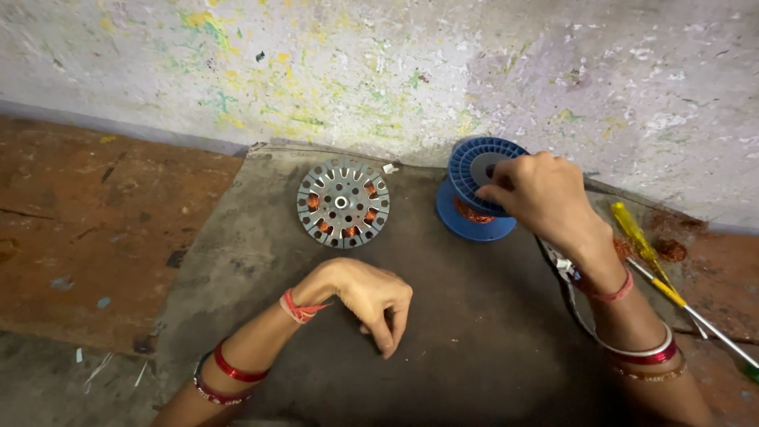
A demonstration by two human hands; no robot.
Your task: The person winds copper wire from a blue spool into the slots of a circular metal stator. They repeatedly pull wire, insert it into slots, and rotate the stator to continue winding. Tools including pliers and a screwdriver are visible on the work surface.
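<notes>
My right hand grips the upper rim of a blue plastic spool wound with copper wire, which stands tilted on a dark mat. To its left lies a round grey metal stator disc with slots and copper windings, flat on the mat. My left hand rests on the mat below the disc, fingers curled loosely downward, holding nothing. Both wrists wear red bangles and thread.
A yellow-handled screwdriver lies to the right of the mat on the brown floor. A paint-speckled wall runs along the back. Small scissors or pliers lie partly hidden under my right wrist.
</notes>
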